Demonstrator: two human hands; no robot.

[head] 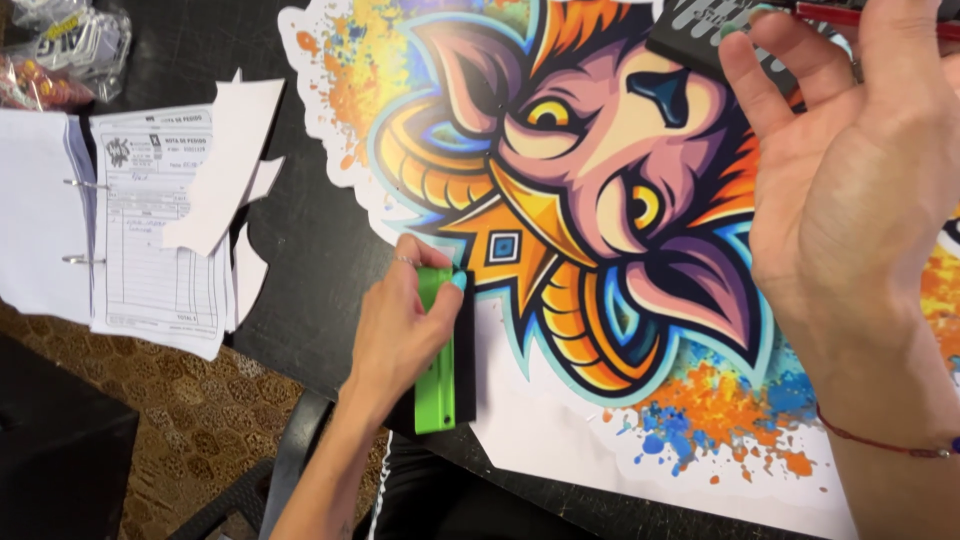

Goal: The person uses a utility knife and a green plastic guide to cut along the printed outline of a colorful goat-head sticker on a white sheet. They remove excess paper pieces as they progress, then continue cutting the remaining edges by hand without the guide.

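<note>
Green squeegee (436,360) clasped in left hand (400,335), fingers (432,255) atop.

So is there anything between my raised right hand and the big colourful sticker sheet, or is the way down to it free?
Nothing visible stands between them. The right hand hovers open above the printed sheet, with only the artwork showing beneath it. The left hand holds the green squeegee at the sheet's lower edge, well off to the side.
</note>
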